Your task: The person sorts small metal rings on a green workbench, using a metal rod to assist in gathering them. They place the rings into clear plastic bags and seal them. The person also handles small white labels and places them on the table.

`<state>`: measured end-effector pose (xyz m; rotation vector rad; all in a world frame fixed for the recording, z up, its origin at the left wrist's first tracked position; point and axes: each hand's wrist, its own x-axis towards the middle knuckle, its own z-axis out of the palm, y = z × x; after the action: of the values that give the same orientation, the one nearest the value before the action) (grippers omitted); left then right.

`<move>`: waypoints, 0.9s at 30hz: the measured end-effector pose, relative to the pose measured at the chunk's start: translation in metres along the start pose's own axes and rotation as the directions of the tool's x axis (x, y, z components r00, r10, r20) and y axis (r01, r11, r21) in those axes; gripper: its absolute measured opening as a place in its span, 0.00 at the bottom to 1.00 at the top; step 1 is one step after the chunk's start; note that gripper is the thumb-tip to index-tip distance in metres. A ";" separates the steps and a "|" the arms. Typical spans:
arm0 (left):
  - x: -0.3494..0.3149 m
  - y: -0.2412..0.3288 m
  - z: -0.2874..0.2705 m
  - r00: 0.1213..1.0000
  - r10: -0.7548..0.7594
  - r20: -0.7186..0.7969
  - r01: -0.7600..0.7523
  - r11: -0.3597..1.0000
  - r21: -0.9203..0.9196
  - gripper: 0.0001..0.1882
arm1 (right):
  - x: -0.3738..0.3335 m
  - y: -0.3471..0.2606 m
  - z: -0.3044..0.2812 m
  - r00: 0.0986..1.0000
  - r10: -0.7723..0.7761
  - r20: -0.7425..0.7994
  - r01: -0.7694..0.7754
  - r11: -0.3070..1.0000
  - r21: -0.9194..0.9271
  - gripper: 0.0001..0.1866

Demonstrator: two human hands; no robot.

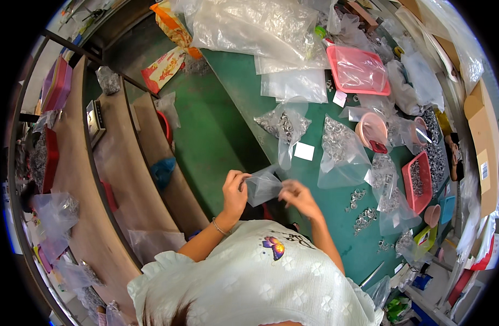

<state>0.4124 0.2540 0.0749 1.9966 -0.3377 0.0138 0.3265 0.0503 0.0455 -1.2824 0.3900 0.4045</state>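
A clear plastic bag (263, 188) is stretched between my two hands, just off the edge of the green table. My left hand (236, 191) pinches its left side, fingers closed. My right hand (299, 198) is curled with the fingertips at the bag's right edge; motion blurs these fingers a little. Nothing shows inside this bag. Beyond it on the table lie a filled bag of small metal parts (285, 126), a white paper slip (304, 151) and another bag of metal parts (336, 144).
Loose metal pieces (364, 220) lie right of my right arm. Further right are a red basket (417, 185) and a pink tub (371, 130). Large plastic bags (249, 30) and a pink tray (358, 69) sit at the back. Wooden shelves (116, 141) stand on my left.
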 end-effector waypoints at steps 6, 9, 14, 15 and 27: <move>0.012 -0.015 -0.016 0.998 -0.040 0.041 0.035 0.992 0.121 0.12 | 0.091 -0.036 -0.015 0.699 -0.645 -0.307 0.099 0.514 -0.852 0.60; 0.016 -0.012 -0.018 0.998 -0.057 0.041 0.053 0.994 0.100 0.13 | 0.152 -0.049 -0.012 0.578 -0.794 -0.190 0.213 0.372 -0.904 0.57; 0.012 -0.008 -0.025 0.996 -0.072 0.050 0.064 0.987 0.147 0.12 | 0.210 -0.040 -0.041 0.686 -0.719 -0.110 0.258 0.382 -0.888 0.25; 0.012 -0.010 -0.026 0.997 -0.067 0.048 0.059 0.987 0.150 0.12 | 0.212 -0.038 -0.044 0.611 -0.764 -0.208 0.345 0.493 -0.798 0.20; 0.036 -0.008 -0.017 1.000 0.003 0.027 -0.004 0.998 0.064 0.10 | 0.029 -0.102 -0.022 0.423 -0.497 -0.758 0.825 0.557 0.095 0.10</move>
<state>0.4514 0.2643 0.0808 2.0614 -0.3621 -0.0002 0.4014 0.0072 0.1109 -0.9467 0.4676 -0.8881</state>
